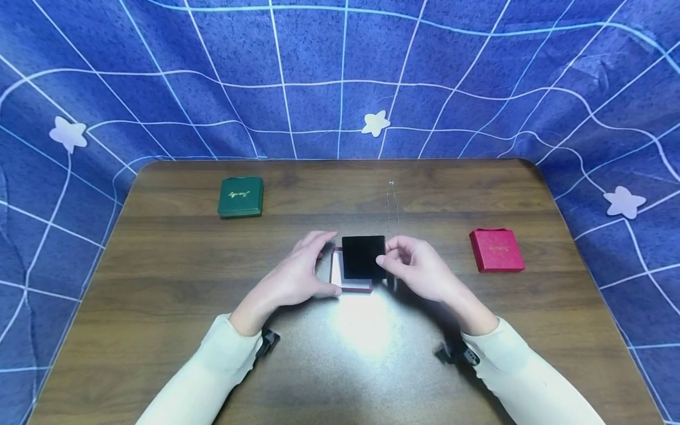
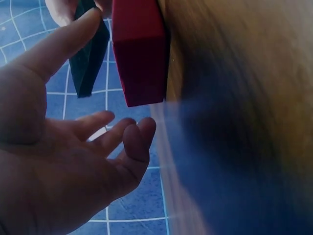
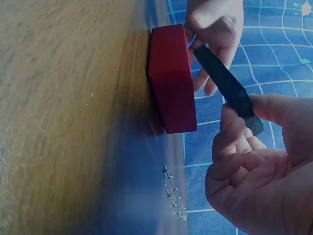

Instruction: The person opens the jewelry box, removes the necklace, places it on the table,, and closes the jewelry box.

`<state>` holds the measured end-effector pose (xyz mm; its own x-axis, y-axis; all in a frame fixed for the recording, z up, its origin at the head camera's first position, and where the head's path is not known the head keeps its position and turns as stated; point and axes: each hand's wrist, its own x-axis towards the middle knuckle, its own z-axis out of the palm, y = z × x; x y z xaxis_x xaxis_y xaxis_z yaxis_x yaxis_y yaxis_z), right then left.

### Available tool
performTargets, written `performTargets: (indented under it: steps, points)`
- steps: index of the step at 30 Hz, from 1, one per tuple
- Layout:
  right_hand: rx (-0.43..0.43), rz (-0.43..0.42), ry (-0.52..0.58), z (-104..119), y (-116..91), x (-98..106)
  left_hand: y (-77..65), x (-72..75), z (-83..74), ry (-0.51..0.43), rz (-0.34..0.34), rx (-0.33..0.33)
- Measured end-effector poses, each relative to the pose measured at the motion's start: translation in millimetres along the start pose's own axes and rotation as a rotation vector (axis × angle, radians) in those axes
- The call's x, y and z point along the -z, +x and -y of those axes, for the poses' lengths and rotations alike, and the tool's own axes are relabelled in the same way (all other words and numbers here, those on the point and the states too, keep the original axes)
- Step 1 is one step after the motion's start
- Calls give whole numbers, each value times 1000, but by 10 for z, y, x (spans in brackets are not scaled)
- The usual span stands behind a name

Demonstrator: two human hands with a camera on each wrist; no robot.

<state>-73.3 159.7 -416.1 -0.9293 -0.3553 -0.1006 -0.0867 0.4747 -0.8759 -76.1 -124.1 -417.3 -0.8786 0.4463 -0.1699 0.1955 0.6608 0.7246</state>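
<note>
My right hand pinches a black square foam pad at its right edge between thumb and fingers. In the right wrist view the pad is tilted, with one end over a red jewelry box. That box sits topless on the table, its pale inside partly hidden under the pad in the head view. To its left, my left hand has its fingers spread and relaxed, the thumb near the box's front corner. Behind my right hand lies a thin silver chain necklace.
A closed green box with gold lettering stands at the back left of the wooden table. Over on the right is a closed red box. Blue cloth with white lines surrounds the table's back and sides.
</note>
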Motion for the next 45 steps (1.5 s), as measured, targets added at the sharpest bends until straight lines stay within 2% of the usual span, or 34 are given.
performTargets:
  steps: [5, 11, 18, 33, 45]
  points:
    - [-30, 14, 22, -6, -3, 6, 20, -6, 5, 71, 41, -34]
    - [-71, 26, 34, -14, -6, 4, 38, -23, 28, 91, 50, -47]
    - [-87, 36, 42, -19, -14, 2, 47, -42, 69, 92, 32, -53]
    - [-162, 65, 114, -37, 47, 15, 54, -79, 48, 104, -8, -47]
    - [-190, 91, 121, -24, 133, -83, 47, -102, 46, 102, -12, -47]
